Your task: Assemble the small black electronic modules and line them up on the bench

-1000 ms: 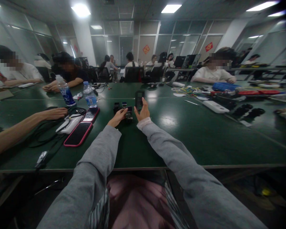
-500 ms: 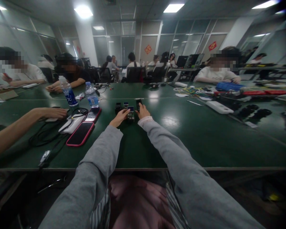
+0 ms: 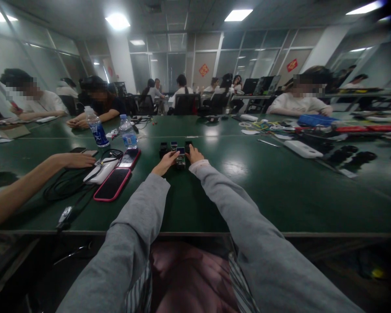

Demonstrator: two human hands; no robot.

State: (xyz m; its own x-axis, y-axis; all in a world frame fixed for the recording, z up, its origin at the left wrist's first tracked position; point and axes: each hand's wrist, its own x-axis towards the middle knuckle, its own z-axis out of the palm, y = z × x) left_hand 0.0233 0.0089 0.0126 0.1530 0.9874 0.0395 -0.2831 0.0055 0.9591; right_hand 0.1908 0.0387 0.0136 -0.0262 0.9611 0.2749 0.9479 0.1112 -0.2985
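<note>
My left hand (image 3: 165, 163) pinches a small silvery device (image 3: 180, 161) with a dark blue screen on top, standing on the green table. My right hand (image 3: 196, 155) closes on a small black block (image 3: 188, 145) just right of that device; the fingers hide part of it. Behind my left fingers stands a second small device (image 3: 173, 145) with a similar bluish top. To its left sits another black block (image 3: 163, 148). What exactly these little pieces are is too small to tell.
On the left lie a red-edged phone (image 3: 112, 184), a second phone (image 3: 129, 158), a white power bank (image 3: 101, 170) with black cables, and two bottles (image 3: 128, 138). Another person's hand (image 3: 80, 161) rests beside them. A white power strip (image 3: 303, 149) lies right; co-workers sit across the table.
The black block in my right hand has come down slightly and stands closer to the silvery device. My left hand keeps its hold. The whole view has shifted a little.
</note>
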